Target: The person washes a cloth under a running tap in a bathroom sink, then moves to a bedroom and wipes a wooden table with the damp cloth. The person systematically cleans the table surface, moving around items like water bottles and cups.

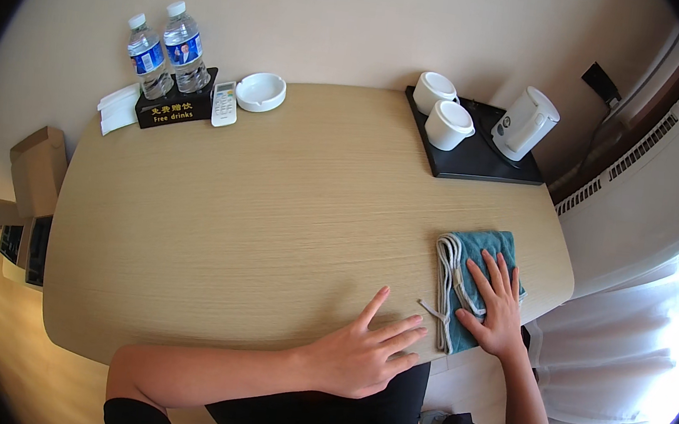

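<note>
A folded teal cloth (480, 247) with pale edging lies at the right front of the wooden table (251, 214), its near end at the table's edge. My right hand (496, 311) rests flat on top of it, fingers spread. A thin cord tied in a knot (439, 314) sticks out from the cloth's left side. My left hand (370, 357) hovers by the front edge, left of the cloth and apart from it. Its fingers are spread and nothing is in them.
At the back right, a black tray (470, 170) bears two white cups (448, 127) and a white electric kettle (525, 123). Back left stand two water bottles (185, 50) on a black box (174, 115), beside a remote control (225, 105), a white ashtray (261, 92) and napkins (117, 108).
</note>
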The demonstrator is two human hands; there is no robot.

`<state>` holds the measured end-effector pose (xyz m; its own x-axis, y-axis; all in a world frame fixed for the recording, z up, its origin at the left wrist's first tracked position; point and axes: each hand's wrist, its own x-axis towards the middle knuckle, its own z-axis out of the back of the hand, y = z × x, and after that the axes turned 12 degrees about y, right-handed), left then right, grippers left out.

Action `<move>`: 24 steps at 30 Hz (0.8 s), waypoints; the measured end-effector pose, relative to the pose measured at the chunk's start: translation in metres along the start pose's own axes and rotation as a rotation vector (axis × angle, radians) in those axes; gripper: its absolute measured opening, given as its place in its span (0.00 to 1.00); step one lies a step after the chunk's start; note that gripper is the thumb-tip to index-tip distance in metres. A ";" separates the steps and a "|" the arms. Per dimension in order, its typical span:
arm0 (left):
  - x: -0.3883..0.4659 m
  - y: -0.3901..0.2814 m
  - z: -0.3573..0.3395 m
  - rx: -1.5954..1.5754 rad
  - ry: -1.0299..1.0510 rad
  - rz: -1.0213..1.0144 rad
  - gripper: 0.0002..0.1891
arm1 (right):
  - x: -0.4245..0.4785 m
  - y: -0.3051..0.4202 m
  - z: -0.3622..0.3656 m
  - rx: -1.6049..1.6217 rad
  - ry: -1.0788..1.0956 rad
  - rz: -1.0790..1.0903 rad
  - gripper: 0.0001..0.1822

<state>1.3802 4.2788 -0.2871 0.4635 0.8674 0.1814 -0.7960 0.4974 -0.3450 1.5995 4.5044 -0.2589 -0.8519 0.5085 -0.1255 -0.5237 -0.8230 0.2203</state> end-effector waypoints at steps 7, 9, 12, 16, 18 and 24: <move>0.000 0.001 -0.001 -0.024 -0.042 -0.025 0.19 | -0.014 -0.003 0.001 0.006 -0.003 -0.008 0.47; 0.000 0.001 -0.002 -0.024 -0.060 -0.031 0.20 | -0.013 -0.005 0.001 0.012 -0.006 -0.002 0.47; 0.000 0.002 -0.003 -0.024 -0.044 -0.020 0.19 | -0.014 -0.008 0.003 0.017 -0.011 0.000 0.47; 0.000 0.003 -0.004 -0.032 -0.011 -0.003 0.16 | -0.014 -0.019 0.003 0.014 -0.018 -0.016 0.48; 0.000 0.003 -0.004 -0.036 -0.006 -0.002 0.16 | -0.014 -0.024 0.005 0.021 -0.020 -0.022 0.48; 0.001 0.004 -0.003 -0.035 0.017 0.000 0.16 | -0.017 -0.045 0.009 0.026 -0.023 -0.039 0.48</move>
<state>1.3786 4.2812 -0.2907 0.4706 0.8666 0.1661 -0.7817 0.4968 -0.3770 1.6371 4.5349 -0.2581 -0.8302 0.5461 -0.1122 -0.5559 -0.7957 0.2403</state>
